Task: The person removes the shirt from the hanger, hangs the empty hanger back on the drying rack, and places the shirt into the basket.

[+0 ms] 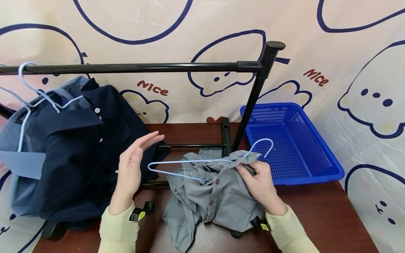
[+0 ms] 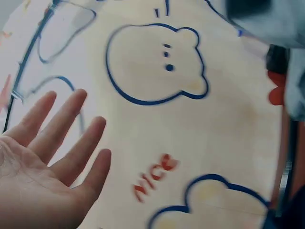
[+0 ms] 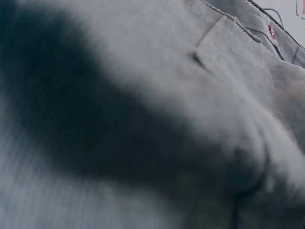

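A grey shirt (image 1: 226, 196) with dark red buttons hangs bunched low over the table. My right hand (image 1: 261, 184) pinches it near the collar, thumb in front and fingers partly behind the cloth. A light blue hanger (image 1: 190, 161) sits at the collar, its hook pointing up to the right. The hanger's left end sticks out bare, while its right end is hidden in the shirt. My left hand (image 1: 131, 168) is raised left of that bare end, holding nothing; its fingers (image 2: 62, 124) are spread in the left wrist view. Blurred grey cloth (image 3: 228, 81) fills most of the right wrist view.
A black clothes rack (image 1: 152, 67) spans the back of the brown table (image 1: 316, 218). Navy and blue shirts (image 1: 76, 147) hang at its left on light blue hangers. Behind the rack's right post stands a blue plastic basket (image 1: 326, 165).
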### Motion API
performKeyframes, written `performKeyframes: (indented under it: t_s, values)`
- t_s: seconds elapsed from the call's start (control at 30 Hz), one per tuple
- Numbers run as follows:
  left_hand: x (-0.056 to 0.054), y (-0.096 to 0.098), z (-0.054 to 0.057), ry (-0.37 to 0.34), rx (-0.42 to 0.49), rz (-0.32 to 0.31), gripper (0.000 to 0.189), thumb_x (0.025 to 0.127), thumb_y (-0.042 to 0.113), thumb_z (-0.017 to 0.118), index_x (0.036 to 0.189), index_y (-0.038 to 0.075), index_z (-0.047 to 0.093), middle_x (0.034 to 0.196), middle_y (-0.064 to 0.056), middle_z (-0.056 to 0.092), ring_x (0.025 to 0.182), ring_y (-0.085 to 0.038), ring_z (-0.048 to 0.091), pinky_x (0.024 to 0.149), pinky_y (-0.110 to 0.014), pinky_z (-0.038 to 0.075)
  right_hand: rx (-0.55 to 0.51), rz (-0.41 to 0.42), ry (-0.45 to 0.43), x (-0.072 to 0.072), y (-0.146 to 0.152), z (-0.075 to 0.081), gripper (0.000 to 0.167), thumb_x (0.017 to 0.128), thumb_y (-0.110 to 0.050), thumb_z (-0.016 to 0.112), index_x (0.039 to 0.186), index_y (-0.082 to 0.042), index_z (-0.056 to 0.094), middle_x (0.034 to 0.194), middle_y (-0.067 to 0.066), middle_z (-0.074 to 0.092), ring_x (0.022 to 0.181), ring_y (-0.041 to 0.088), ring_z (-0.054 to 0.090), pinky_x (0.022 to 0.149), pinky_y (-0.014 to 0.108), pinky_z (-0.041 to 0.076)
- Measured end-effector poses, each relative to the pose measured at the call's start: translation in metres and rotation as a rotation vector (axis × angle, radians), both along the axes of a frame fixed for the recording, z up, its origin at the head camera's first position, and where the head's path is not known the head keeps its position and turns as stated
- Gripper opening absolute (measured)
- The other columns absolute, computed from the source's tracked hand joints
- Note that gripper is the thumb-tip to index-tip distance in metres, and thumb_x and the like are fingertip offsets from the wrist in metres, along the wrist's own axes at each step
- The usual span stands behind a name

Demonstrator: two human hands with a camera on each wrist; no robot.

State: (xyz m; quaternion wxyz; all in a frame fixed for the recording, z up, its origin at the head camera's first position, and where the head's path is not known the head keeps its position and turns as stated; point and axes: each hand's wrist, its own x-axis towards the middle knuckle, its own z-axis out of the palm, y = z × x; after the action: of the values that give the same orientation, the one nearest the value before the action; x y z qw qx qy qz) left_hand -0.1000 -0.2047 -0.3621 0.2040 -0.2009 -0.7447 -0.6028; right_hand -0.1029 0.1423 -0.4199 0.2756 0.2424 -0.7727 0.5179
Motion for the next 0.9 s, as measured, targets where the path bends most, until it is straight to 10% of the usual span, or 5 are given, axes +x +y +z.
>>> performKeyframes:
  t_s: [0.33,0.63,0.9]
  values:
    - [0.024,0.035,0.021,0.148,-0.327,0.098,0.049,0.089,0.013,0.079,0.137,0.019,0.067,0.140,0.004,0.061,0.137,-0.023,0.047,0.113,-0.042,0.031,0.073,0.013,0.025,-0.003,-0.014,0.000,0.021,0.086,0.005,0.073,0.101,-0.008,0.078,0.099,0.005,0.074,0.090,0.018,0.070,0.080,0.023,0.051]
    - [0.023,0.073,0.006,0.197,-0.442,-0.070,0.045,0.097,0.029,0.072,0.141,0.018,0.063,0.141,0.002,0.059,0.130,-0.019,0.053,0.107,-0.042,0.039,0.162,0.071,0.009,-0.001,-0.028,0.006,0.020,0.094,0.001,0.068,0.110,-0.008,0.076,0.106,0.005,0.072,0.093,0.018,0.069,0.078,0.032,0.055]
    - [0.019,0.084,-0.002,0.191,-0.448,-0.038,0.035,0.099,0.026,0.070,0.134,0.020,0.068,0.130,0.005,0.065,0.115,-0.017,0.060,0.094,-0.040,0.047,0.208,0.085,0.011,0.000,-0.033,0.009,0.018,0.097,-0.002,0.066,0.111,-0.007,0.075,0.107,0.006,0.072,0.094,0.018,0.069,0.077,0.038,0.056]
